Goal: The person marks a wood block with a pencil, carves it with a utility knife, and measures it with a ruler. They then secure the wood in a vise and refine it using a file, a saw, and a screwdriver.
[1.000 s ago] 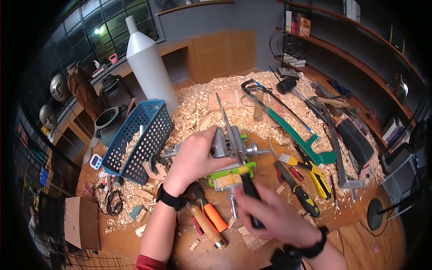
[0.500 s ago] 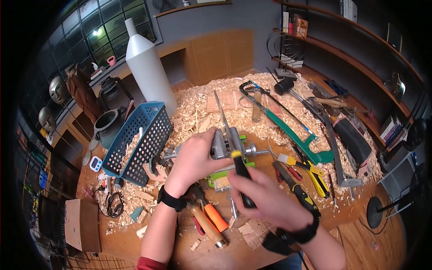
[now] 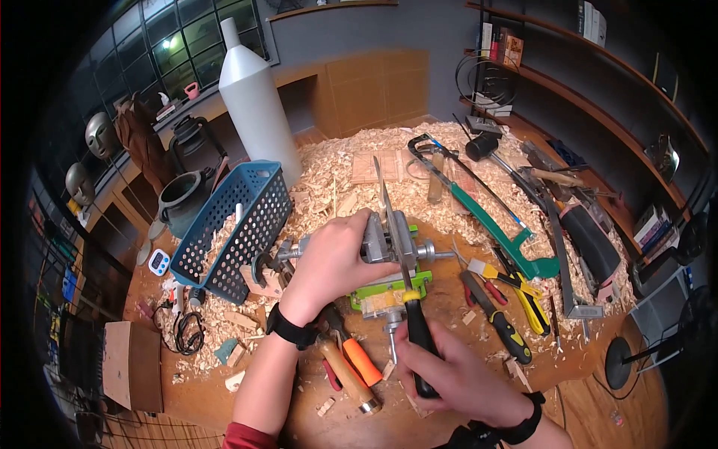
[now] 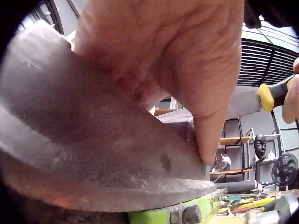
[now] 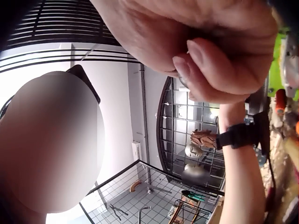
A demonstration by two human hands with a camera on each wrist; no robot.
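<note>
My left hand (image 3: 333, 262) grips the metal vise (image 3: 375, 238) on its green base (image 3: 389, 290), thumb pointing right; its other fingertips are hidden. The left wrist view has the thumb side of the hand (image 4: 201, 70) against the grey vise body (image 4: 93, 135). A long file's blade (image 3: 394, 232) runs across the vise top, pointing away from me. Its black handle (image 3: 421, 340) with a yellow collar is gripped by my right hand (image 3: 456, 370). Curled fingers of the right hand (image 5: 210, 51) fill the top of the right wrist view. Whatever the vise clamps cannot be made out.
A blue basket (image 3: 232, 232) stands left of the vise. Wood shavings (image 3: 321, 172) cover the table's back. A green hacksaw (image 3: 490, 221), a yellow-black cutter (image 3: 529, 303) and a knife (image 3: 508, 337) lie to the right. Chisels with wooden (image 3: 348, 374) and orange (image 3: 361, 361) handles lie in front.
My right hand and the file moved forward and left, then came back toward me and to the right. The left hand kept its place on the vise. The head view shifted slightly.
</note>
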